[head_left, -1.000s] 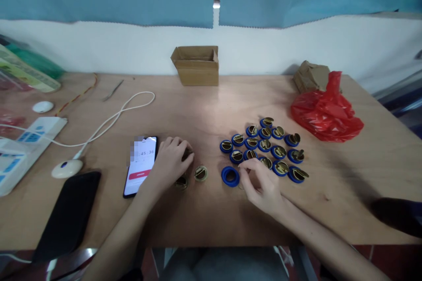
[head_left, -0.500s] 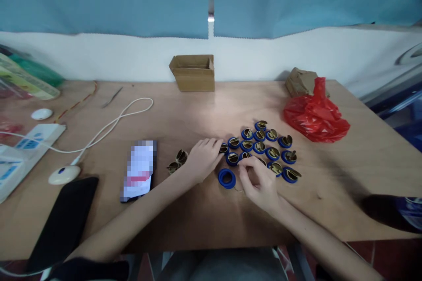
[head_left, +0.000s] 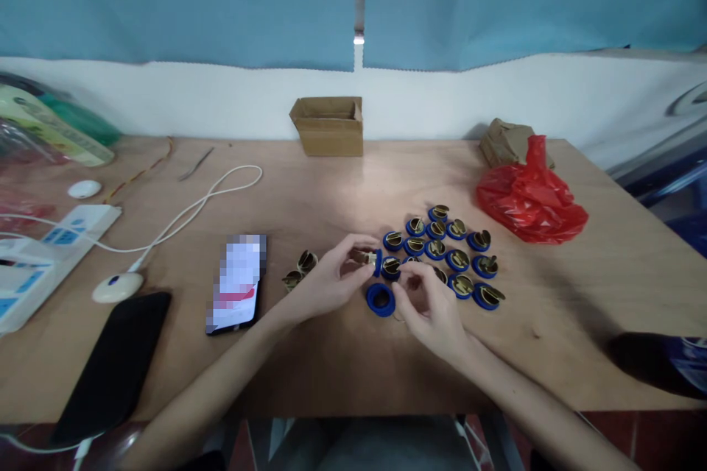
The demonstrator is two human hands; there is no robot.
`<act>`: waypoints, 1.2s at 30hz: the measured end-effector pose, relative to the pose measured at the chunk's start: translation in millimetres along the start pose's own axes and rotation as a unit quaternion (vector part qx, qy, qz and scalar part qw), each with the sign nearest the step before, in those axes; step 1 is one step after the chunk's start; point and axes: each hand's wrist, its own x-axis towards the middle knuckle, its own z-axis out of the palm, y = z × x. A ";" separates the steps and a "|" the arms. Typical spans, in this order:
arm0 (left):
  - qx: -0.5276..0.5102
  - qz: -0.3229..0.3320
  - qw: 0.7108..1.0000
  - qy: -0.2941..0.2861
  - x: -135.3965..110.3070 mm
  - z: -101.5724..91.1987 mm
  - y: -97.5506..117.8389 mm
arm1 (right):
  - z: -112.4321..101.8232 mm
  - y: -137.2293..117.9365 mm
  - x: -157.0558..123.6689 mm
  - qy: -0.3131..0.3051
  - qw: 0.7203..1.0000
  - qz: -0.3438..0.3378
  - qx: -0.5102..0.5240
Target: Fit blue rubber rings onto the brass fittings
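Note:
My left hand (head_left: 336, 272) grips a blue-rimmed round piece (head_left: 378, 263) by its edge, tilted up, with gold-coloured metal showing on its inner side. Just below it lies a blue ring (head_left: 381, 299), flat on the table, with a dark open middle. My right hand (head_left: 434, 307) is to the right of that ring, its index finger and thumb a little apart, and I see nothing between them. Beyond it, several blue-rimmed pieces with gold metal clips (head_left: 436, 249) lie in loose rows, some hidden by my right hand. Gold clip pieces without blue rims (head_left: 292, 279) sit left of my left hand.
A phone with a lit screen (head_left: 237, 283) and a black phone (head_left: 113, 368) lie to the left, near a white cable (head_left: 207, 196) and a power strip (head_left: 60, 265). A cardboard box (head_left: 331, 136) stands at the back; a red plastic bag (head_left: 533, 199) and dark bottle (head_left: 657, 360) are right.
My left hand has lifted and tilted a blue-rimmed piece off the table's left end of the rows. My right hand's thumb and index finger have parted slightly.

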 end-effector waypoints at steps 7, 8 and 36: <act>-0.175 -0.037 0.984 -0.024 -13.7 15.2 7.0 | 3.2 2.5 -3.9 -0.004 0.997 -0.076 0.008; -0.184 -0.040 0.982 -0.010 -14.3 18.0 5.3 | 3.7 3.0 -4.3 -0.002 0.997 -0.080 0.010; -0.072 -0.011 0.997 0.033 -29.8 40.9 -6.7 | -0.1 -3.1 -5.1 0.081 0.989 -0.112 -0.043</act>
